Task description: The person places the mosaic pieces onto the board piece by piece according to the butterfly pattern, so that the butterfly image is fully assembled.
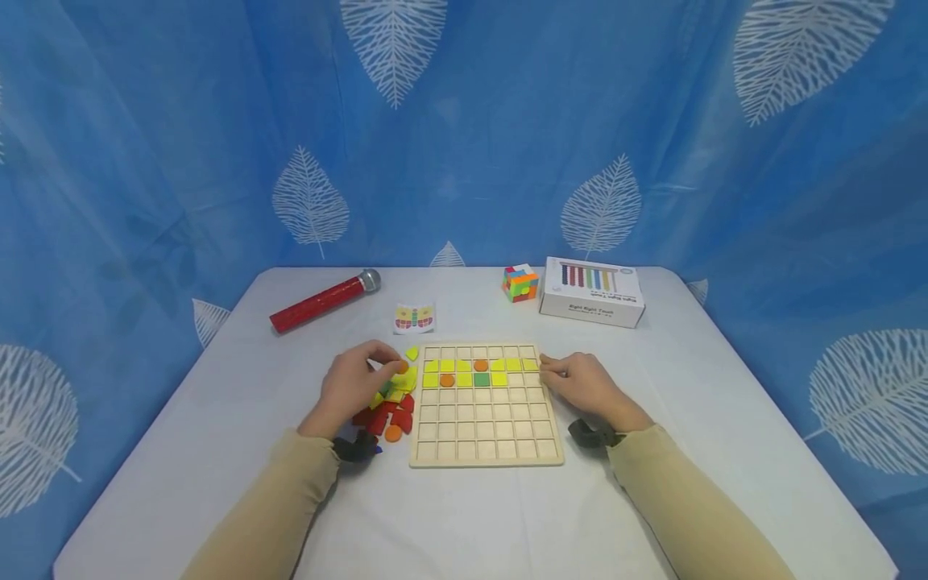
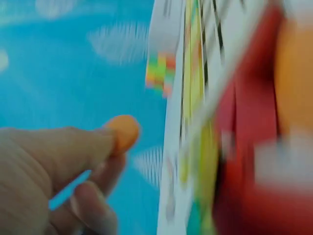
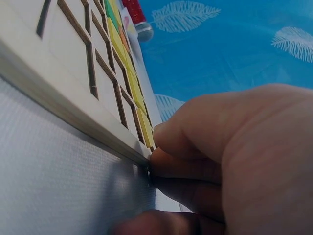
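Orange, the disc [image 2: 126,133] was pinched in the fingers of your left hand [image 1: 351,385], at the far side of the pile [image 1: 379,420]. From those fingers the board [image 1: 483,429] lay just to the right, its rows running left to right; the round disc gave you no long axis. Your right hand [image 1: 586,387] gripped the board's right edge, near its far corner. The card [image 1: 415,317] lay on the tabletop [image 1: 544,524], just past the board's far left corner.
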A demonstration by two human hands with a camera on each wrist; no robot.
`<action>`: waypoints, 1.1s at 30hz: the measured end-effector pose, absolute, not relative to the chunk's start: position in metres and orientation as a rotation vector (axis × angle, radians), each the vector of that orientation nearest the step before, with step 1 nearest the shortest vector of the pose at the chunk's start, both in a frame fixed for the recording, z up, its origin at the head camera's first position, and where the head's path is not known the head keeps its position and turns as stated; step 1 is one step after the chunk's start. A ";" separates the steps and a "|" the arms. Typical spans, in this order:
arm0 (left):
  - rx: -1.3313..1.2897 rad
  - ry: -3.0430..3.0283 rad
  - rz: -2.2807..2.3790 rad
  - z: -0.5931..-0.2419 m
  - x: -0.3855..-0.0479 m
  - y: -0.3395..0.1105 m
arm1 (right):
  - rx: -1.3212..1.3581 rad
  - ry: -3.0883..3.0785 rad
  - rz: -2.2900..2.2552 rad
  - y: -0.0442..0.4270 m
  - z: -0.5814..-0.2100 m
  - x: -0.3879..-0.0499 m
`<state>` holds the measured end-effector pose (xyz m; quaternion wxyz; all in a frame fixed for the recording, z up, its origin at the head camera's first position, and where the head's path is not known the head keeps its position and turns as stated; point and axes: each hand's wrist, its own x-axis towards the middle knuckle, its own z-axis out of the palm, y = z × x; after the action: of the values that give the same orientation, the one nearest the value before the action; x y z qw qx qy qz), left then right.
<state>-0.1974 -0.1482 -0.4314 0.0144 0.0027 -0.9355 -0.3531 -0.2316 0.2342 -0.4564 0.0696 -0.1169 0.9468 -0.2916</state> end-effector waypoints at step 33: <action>-0.564 -3.081 -0.794 -0.435 -0.240 0.023 | -0.378 2.850 -0.891 0.234 -0.456 -0.232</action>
<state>-0.2396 0.0230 -0.4350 -0.0448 -0.1742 -0.9525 -0.2456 -0.2319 0.2338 -0.4564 0.0658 -0.1254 0.9448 -0.2953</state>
